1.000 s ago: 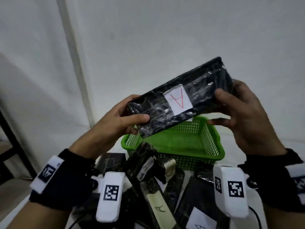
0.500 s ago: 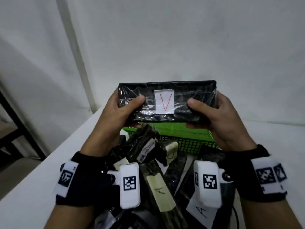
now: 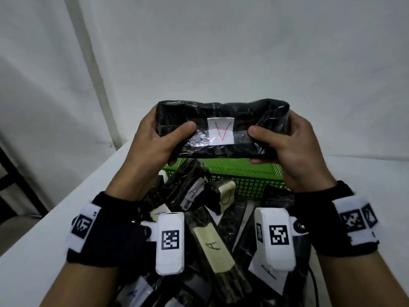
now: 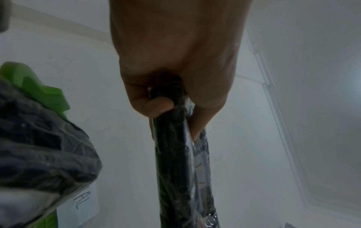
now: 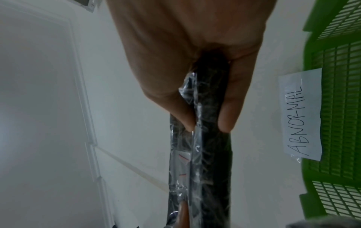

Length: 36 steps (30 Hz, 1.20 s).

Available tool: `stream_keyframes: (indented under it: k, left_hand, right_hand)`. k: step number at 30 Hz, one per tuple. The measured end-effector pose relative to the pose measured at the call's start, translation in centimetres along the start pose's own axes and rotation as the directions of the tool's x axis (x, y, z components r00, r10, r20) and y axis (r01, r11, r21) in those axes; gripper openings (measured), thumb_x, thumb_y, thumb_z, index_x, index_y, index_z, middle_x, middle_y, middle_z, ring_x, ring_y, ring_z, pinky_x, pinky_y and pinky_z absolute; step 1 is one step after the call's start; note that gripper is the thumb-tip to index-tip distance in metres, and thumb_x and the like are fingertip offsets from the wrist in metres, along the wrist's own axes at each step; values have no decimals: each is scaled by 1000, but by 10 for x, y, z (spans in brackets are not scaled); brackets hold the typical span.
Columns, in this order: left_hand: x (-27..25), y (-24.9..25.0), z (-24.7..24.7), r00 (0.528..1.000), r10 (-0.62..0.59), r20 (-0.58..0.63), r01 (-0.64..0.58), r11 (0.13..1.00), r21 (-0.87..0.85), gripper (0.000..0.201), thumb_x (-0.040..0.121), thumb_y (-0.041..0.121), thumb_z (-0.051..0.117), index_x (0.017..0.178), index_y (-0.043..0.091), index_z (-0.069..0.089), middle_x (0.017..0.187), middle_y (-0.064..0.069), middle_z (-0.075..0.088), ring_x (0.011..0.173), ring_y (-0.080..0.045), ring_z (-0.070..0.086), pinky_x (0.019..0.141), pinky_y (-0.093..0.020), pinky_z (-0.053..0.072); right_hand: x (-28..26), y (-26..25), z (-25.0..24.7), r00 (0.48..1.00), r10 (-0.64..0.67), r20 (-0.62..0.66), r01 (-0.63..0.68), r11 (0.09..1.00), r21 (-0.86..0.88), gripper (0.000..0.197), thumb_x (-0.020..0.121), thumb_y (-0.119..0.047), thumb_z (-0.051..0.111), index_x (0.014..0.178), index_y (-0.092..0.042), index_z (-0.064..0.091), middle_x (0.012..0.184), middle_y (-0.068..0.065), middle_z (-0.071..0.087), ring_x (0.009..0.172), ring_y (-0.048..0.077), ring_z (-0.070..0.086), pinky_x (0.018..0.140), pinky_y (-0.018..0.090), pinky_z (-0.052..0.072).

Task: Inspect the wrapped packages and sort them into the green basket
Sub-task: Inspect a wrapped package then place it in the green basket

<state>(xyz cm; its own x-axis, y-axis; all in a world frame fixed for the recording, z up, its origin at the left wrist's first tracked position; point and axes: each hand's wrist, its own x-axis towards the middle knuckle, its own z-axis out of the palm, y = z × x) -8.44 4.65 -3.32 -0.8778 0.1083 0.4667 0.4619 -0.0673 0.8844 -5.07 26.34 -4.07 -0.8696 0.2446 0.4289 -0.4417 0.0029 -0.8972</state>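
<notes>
Package (image 3: 221, 127) now tilted, top edge forward.

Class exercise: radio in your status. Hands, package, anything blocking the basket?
Left hand and right hand each grip an end of the wrapped package. Held above the green basket. Loose packages piled before it.

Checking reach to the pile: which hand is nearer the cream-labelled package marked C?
Left. The left hand is just above-left of the C package; the right hand is farther, up-right.
</notes>
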Motion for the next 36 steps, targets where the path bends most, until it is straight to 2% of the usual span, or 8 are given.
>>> stream_keyframes:
  k: [5, 8, 11, 16, 21, 26, 30, 36]
  left_hand:
    - [3, 3, -2, 999, 43, -14, -42, 999, 17, 23, 89, 12, 70, 109, 17, 61, 94, -1, 69, 72, -12, 65, 47, -22, 45]
    - [5, 4, -6, 995, 94, -16, -93, 993, 68, 26, 87, 16, 74, 107, 26, 60, 105, 0, 71, 95, -17, 70, 76, -42, 60]
    - [4, 0, -6, 990, 137, -10, -134, 981, 143, 31, 83, 23, 73, 109, 32, 59, 107, 8, 69, 105, -13, 65, 99, -56, 51]
    - [2, 2, 1, 997, 74, 27, -74, 997, -21, 27, 84, 43, 68, 109, 34, 60, 109, 7, 70, 105, -15, 69, 88, -47, 58]
    - [1, -1, 13, 997, 77, -9, -77, 996, -54, 8, 89, 30, 68, 89, 25, 62, 92, 2, 68, 89, -13, 68, 86, -44, 59]
    - [0, -6, 20, 1000, 21, -22, -23, 994, -106, 15, 85, 20, 73, 80, 22, 59, 85, -1, 63, 83, -18, 63, 87, -45, 57]
    - [-2, -7, 19, 1000, -19, -7, 19, 998, -62, 7, 93, 22, 67, 92, 21, 60, 95, 3, 65, 92, -12, 64, 96, -49, 55]
    - [1, -3, 17, 989, -137, 47, 144, 971, -193, 26, 98, 41, 52, 111, 20, 61, 108, -3, 67, 93, -24, 70, 80, -34, 60]
  right_hand:
    - [4, -3, 2, 996, -89, 15, 89, 996, -14, 28, 84, -6, 76, 105, -22, 68, 89, -5, 76, 76, 17, 76, 50, 32, 59]
    - [6, -8, -4, 982, -191, 7, 188, 960, -207, 31, 79, -28, 80, 107, -31, 67, 101, -8, 75, 96, 16, 73, 74, 47, 63]
    - [4, -6, -9, 959, -283, -28, 237, 850, -470, 34, 79, -41, 81, 108, -28, 68, 99, -16, 71, 97, 4, 67, 91, 37, 57]
    - [4, -9, -9, 920, -391, -25, 352, 854, -384, 37, 82, -27, 82, 111, -17, 62, 103, -9, 69, 97, 8, 66, 89, 26, 53]
    - [6, -11, -9, 980, -196, -29, 194, 979, -62, 18, 78, -46, 77, 85, -33, 66, 89, -11, 72, 93, 14, 70, 86, 45, 59]
    - [8, -2, -10, 988, -138, -76, 138, 990, -10, 14, 83, -25, 80, 87, -22, 67, 89, -6, 73, 88, 17, 70, 79, 43, 61]
    - [8, -1, -11, 984, -152, -88, 150, 988, -34, 16, 84, -25, 80, 89, -22, 65, 93, -8, 73, 95, 19, 71, 90, 51, 59]
    - [4, -13, -5, 989, -102, -104, 107, 993, 48, 15, 77, -50, 73, 81, -38, 65, 115, -6, 58, 110, 11, 59, 103, 46, 49]
